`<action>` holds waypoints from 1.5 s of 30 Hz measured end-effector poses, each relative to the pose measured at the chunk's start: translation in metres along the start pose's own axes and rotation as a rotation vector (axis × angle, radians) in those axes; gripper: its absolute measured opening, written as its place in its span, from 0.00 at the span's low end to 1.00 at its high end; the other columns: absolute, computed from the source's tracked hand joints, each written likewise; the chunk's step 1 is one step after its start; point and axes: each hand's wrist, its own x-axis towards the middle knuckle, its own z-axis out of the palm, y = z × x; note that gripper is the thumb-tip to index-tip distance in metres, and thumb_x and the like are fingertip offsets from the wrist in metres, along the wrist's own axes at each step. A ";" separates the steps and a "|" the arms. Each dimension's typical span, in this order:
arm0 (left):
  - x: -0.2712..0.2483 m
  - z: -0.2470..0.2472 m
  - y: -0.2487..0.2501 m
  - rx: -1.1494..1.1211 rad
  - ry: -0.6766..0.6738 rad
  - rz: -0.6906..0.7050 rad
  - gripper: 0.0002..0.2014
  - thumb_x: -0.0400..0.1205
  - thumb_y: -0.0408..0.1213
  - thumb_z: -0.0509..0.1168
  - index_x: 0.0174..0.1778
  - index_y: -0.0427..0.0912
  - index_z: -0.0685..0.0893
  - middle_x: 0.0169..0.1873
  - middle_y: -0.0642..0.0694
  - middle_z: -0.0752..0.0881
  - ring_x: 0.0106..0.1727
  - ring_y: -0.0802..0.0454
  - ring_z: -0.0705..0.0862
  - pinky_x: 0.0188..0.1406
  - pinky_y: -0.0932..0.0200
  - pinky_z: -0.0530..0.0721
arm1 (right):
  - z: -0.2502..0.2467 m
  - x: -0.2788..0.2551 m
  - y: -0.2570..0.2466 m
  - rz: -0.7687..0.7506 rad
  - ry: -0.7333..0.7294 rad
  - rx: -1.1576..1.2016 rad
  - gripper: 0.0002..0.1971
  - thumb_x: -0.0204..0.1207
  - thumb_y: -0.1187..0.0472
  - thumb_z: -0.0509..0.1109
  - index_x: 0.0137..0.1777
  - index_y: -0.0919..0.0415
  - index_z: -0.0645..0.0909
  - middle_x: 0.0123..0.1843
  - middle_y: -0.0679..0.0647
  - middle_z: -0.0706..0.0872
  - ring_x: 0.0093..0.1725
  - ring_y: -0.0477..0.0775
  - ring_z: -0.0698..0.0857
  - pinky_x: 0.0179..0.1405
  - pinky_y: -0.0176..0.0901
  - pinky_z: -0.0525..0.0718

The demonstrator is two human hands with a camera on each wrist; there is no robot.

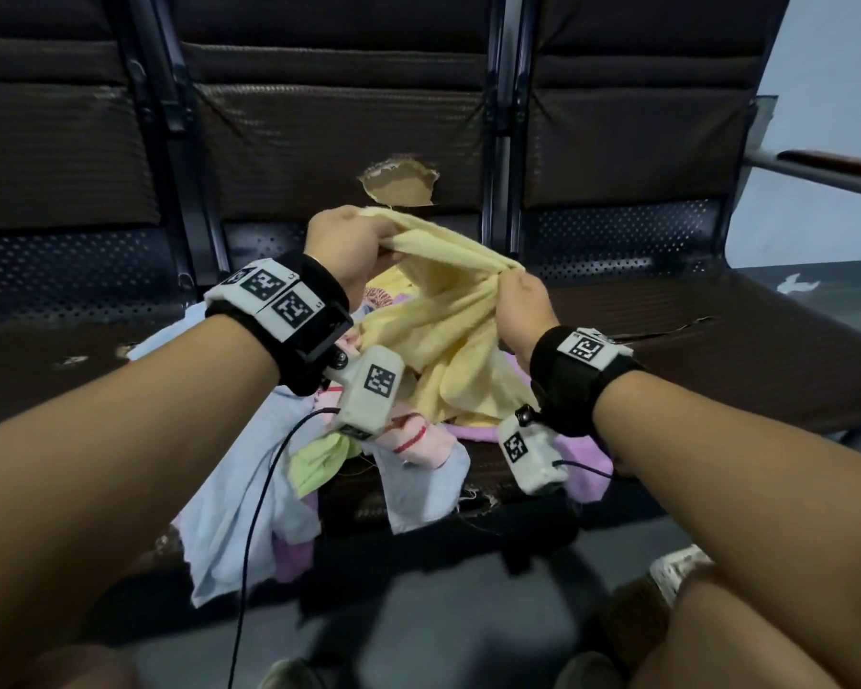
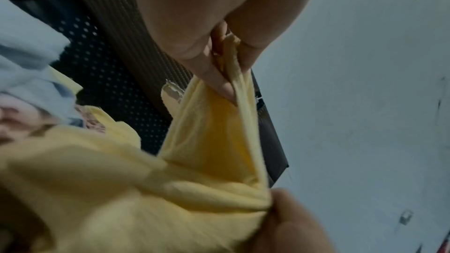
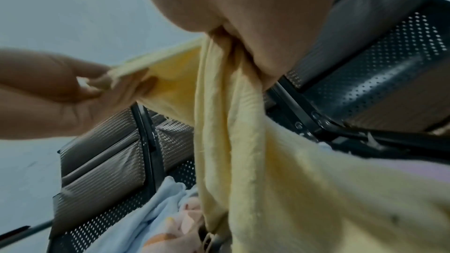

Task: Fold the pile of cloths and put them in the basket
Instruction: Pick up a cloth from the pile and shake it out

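Observation:
A yellow cloth (image 1: 448, 310) hangs between both hands above the pile of cloths (image 1: 329, 469) on the bench seat. My left hand (image 1: 349, 246) pinches its upper edge at the left, and my right hand (image 1: 515, 295) grips a bunched part of it at the right. In the left wrist view the left fingers (image 2: 212, 68) pinch the yellow cloth (image 2: 136, 189) hem. Seen from the right wrist, the yellow cloth (image 3: 243, 141) drapes down from the right hand's grip (image 3: 233, 45). No basket is in view.
The pile holds light blue (image 1: 249, 514), pink (image 1: 418, 440), green (image 1: 319, 464) and purple (image 1: 582, 469) cloths. It lies on a dark perforated metal bench (image 1: 717, 340) with a torn backrest (image 1: 398, 184). A cable (image 1: 259, 514) hangs from the left wrist camera. A wall is at right.

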 end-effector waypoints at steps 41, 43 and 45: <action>0.033 -0.070 -0.022 0.255 0.298 0.083 0.21 0.79 0.22 0.50 0.52 0.38 0.89 0.43 0.35 0.87 0.32 0.48 0.86 0.26 0.63 0.85 | -0.072 0.011 0.041 -0.194 -0.201 -0.986 0.13 0.82 0.60 0.64 0.35 0.58 0.82 0.35 0.58 0.82 0.41 0.64 0.83 0.39 0.45 0.72; 0.035 -0.075 -0.022 0.290 0.268 0.049 0.18 0.80 0.23 0.55 0.48 0.37 0.91 0.45 0.32 0.89 0.37 0.43 0.90 0.32 0.59 0.89 | -0.076 0.013 0.038 -0.227 -0.168 -0.888 0.12 0.81 0.62 0.64 0.37 0.57 0.84 0.35 0.55 0.82 0.40 0.60 0.80 0.41 0.42 0.71; 0.035 -0.079 -0.018 0.363 0.243 0.001 0.13 0.82 0.27 0.57 0.44 0.36 0.88 0.49 0.34 0.89 0.48 0.37 0.91 0.43 0.50 0.92 | -0.082 0.015 0.032 -0.261 -0.104 -0.786 0.12 0.81 0.64 0.62 0.44 0.58 0.88 0.33 0.51 0.82 0.40 0.58 0.81 0.43 0.40 0.71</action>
